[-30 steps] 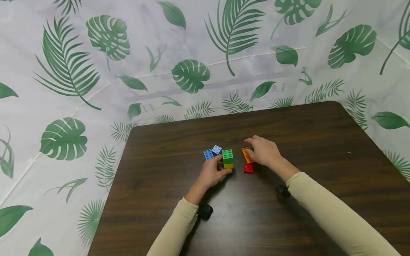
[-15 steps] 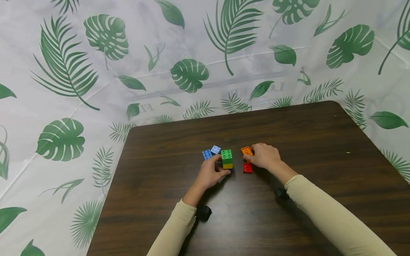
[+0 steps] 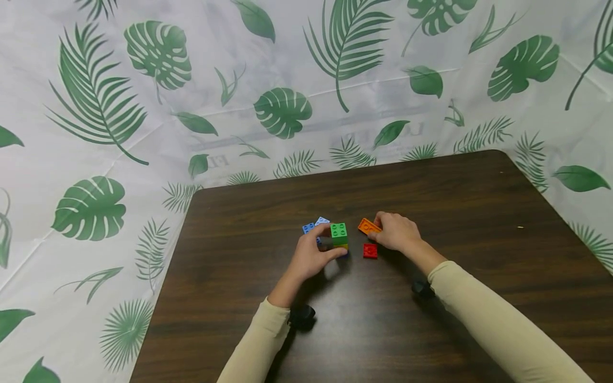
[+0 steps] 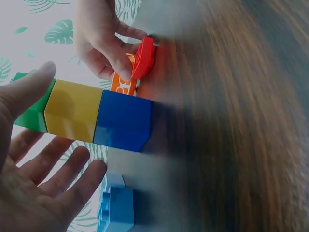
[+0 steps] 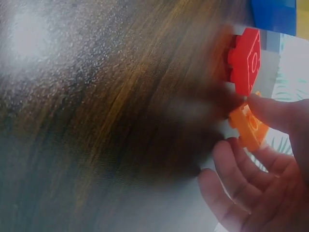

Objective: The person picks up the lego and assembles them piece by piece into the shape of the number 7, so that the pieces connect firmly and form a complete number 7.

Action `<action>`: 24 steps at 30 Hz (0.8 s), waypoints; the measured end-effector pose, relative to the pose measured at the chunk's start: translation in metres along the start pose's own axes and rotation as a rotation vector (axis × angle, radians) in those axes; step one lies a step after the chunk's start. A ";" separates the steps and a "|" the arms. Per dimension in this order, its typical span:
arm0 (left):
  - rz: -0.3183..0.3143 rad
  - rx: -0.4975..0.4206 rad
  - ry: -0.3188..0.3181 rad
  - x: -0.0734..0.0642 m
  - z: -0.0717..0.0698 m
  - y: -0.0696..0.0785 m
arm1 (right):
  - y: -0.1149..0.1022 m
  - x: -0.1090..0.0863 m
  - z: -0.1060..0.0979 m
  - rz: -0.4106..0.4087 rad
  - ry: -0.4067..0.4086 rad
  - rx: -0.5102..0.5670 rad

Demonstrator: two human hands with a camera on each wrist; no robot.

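My left hand (image 3: 311, 255) holds a stack of toy building bricks, thumb on the near side and forefinger at the back. From the top, the stack has a green brick (image 3: 338, 233), a yellow brick (image 4: 73, 110) and a dark blue brick (image 4: 123, 120). To its right, my right hand (image 3: 397, 232) pinches an orange brick (image 3: 367, 226) between thumb and fingers. The orange brick lies low at the table, its hollow underside up. Just nearer than it, a red brick (image 3: 370, 251) also lies studs down, close beside the right thumb.
Behind the left hand lie a blue brick (image 3: 308, 227) and a pale blue brick (image 3: 322, 221), partly covered by that hand. All rest on a dark wood-grain table (image 3: 230, 276). A white cloth with green leaves (image 3: 201, 74) hangs along the far edge.
My right hand has come down onto the orange brick and pinched it; the brick has turned and its far end swung left. The left hand stays at the stack, its thumb slightly higher.
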State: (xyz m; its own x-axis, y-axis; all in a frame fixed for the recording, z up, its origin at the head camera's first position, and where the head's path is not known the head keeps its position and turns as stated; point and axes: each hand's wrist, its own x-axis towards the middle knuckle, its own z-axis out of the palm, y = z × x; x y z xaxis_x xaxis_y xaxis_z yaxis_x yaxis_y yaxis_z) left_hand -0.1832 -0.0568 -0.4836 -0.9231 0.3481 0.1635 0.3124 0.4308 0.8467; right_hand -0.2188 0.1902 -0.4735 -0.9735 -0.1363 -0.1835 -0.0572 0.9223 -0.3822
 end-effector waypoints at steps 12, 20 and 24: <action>0.048 -0.254 -0.004 0.000 -0.007 0.035 | 0.004 -0.001 0.000 -0.021 0.028 0.073; 0.074 -0.306 -0.003 0.001 -0.003 0.028 | 0.001 -0.002 -0.005 -0.012 -0.012 0.357; 0.087 -0.322 -0.006 0.002 -0.001 0.027 | -0.006 -0.002 -0.012 -0.020 -0.075 0.626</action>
State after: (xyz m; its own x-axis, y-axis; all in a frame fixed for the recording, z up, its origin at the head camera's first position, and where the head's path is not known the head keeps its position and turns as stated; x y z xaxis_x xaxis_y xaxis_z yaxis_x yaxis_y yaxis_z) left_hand -0.1769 -0.0458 -0.4601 -0.8944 0.3773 0.2401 0.3021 0.1140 0.9464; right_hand -0.2189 0.1893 -0.4596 -0.9543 -0.1969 -0.2249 0.0873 0.5360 -0.8397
